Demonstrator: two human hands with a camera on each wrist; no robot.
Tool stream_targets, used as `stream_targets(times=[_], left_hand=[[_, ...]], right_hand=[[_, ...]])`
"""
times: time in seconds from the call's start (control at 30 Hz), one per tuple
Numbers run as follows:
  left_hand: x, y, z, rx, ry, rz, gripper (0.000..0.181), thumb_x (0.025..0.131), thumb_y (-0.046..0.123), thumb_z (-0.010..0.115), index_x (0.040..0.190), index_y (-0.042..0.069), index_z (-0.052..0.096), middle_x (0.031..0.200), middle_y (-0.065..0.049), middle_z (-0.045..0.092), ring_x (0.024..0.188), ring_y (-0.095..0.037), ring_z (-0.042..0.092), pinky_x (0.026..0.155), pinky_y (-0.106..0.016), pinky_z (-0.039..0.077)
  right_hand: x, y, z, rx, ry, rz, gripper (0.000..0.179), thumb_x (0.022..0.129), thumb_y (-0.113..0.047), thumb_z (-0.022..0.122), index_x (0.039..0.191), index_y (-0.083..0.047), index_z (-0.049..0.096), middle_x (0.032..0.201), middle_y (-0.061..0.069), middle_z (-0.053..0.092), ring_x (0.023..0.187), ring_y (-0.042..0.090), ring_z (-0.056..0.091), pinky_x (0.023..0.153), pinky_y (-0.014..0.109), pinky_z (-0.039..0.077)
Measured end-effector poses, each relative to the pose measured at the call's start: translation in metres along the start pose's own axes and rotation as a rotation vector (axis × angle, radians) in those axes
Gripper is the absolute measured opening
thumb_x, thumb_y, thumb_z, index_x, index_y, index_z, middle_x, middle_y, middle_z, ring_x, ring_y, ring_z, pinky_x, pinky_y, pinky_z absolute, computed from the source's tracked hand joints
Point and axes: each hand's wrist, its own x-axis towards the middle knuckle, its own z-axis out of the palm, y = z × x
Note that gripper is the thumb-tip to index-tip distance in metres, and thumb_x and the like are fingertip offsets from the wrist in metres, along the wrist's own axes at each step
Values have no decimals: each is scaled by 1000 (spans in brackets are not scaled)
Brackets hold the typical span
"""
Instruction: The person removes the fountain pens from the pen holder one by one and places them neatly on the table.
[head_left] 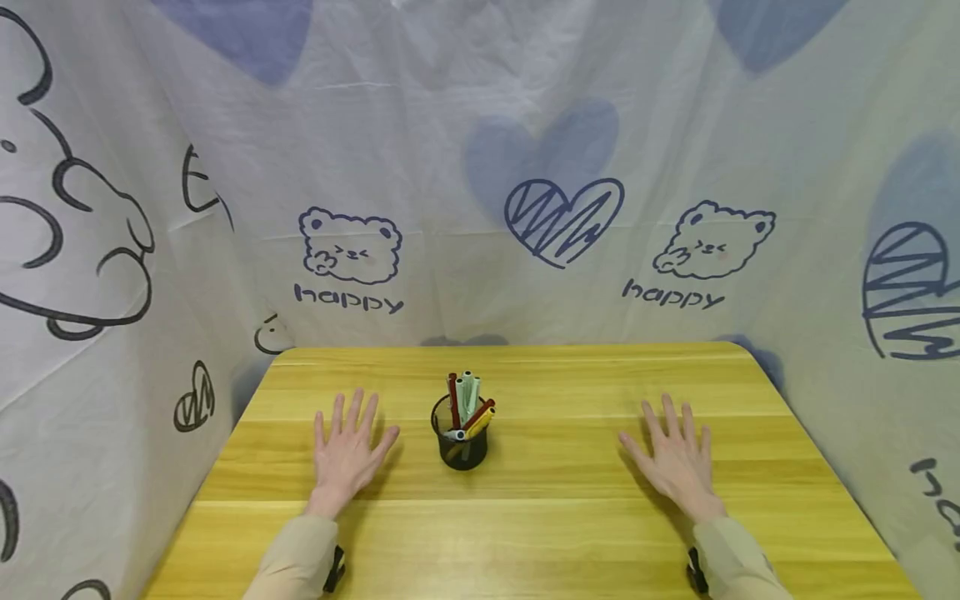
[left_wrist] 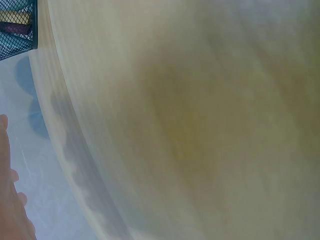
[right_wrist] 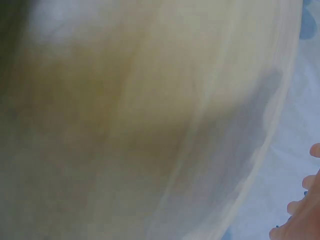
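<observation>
Left hand (head_left: 345, 458) out over left side of wooden table (head_left: 555, 533), your fingers straight, fanned wide! Right hand (head_left: 677, 463) mirrors it over right side, fingers spread just as straight. Between them, nearer your left thumb but apart from it, black mesh cup (head_left: 462, 456) stands upright, bristling with pens (head_left: 462, 404): dark red, pale green, yellow. Far side, pale cloth (head_left: 450, 158) hangs, hearts and bears printed across.
</observation>
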Motion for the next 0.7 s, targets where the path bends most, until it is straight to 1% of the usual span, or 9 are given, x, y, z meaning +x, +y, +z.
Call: stream_targets(times=[0.2, 0.47, 0.7], left_hand=[[1, -1, -1, -23, -4, -5, 76, 101, 61, 43, 160, 17, 26, 170, -10, 16, 158, -39, 6, 125, -64, -2], [0, -2, -2, -17, -4, -5, 76, 101, 61, 43, 160, 17, 26, 169, -12, 19, 158, -39, 6, 125, -64, 0], [0, -2, -5, -2, -17, 1, 77, 101, 61, 43, 161, 16, 26, 169, -11, 19, 158, -39, 6, 125, -64, -1]], right_hand=[[1, -2, -1, -12, -6, -5, 83, 100, -66, 40, 161, -13, 23, 170, 19, 2, 153, 53, 4, 115, 79, 3], [3, -2, 0, -24, 0, -11, 83, 100, -66, 41, 161, -12, 24, 170, 20, 5, 152, 53, 6, 116, 78, 4], [3, -4, 0, -32, 2, -27, 83, 99, -65, 43, 160, -11, 27, 169, 21, 8, 152, 54, 8, 115, 78, 5]])
